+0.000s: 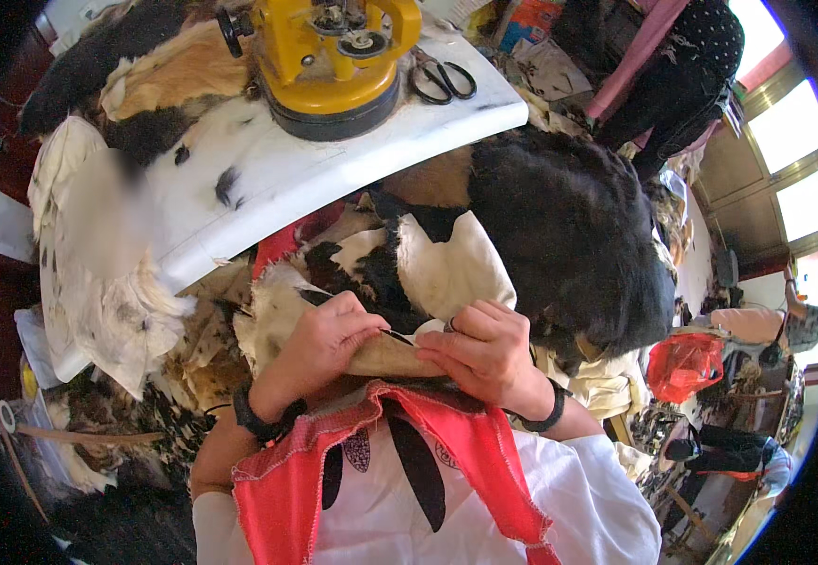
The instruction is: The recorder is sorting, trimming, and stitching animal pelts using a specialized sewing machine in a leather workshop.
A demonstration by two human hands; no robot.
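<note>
My left hand (326, 343) pinches the upper edge of a beige hide piece (380, 360) near a thin dark line along that edge. My right hand (484, 350) grips the same piece a little to the right, fingers curled over it. The piece lies just above a red cloth with white stitched edges (288, 492) over my white garment (586, 499). Beyond my hands are a black-and-white hide (352, 268), a cream hide flap (446, 268) and a large dark fur pelt (578, 254).
A white table (324, 160) holds a yellow machine (319, 66), black-handled scissors (442, 83) and fur pieces (173, 71). More scraps (126, 424) lie at the left. At the right are a person in dark polka-dot clothing (682, 75), other people (748, 452) and a red bag (687, 365).
</note>
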